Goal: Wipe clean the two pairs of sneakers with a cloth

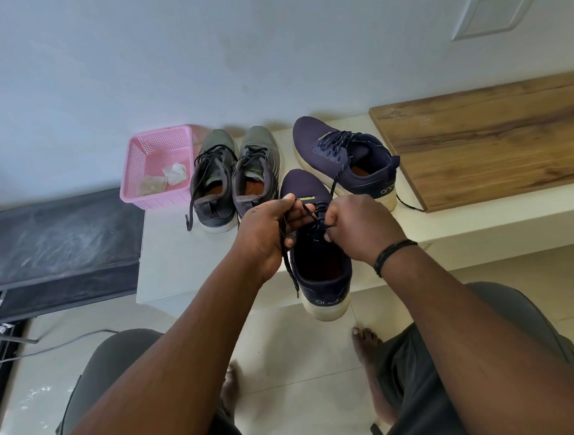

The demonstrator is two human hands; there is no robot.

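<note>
Your fingers were busy with laces rather than with a cloth: those of your left hand pinched a dark lace of the nearer navy sneaker, its loose end hanging down beside the shoe, while those of your right hand were curled in over the lacing at the tongue, apparently pinching the lace there too, though the exact hold was hidden. I judge you were loosening or tying the laces, either to open the upper for wiping or to finish that shoe off.

That sneaker sat at the front edge of the white counter, heel toward you and poking out past the edge — a handy spot for working it with both hands from where you sat, knees and bare feet on the tiled floor below.

Farther back, its partner, the second navy sneaker, stood near the wall with one lace trailing toward the wooden board lying on the counter to its right. To its left the grey pair stood side by side, toes to the wall, laces loose. Just beside them was a pink basket holding what looked like a crumpled pale cloth — parked within reach, and not in either hand, so no wiping was under way. A dark panel lay left of the counter.
</note>
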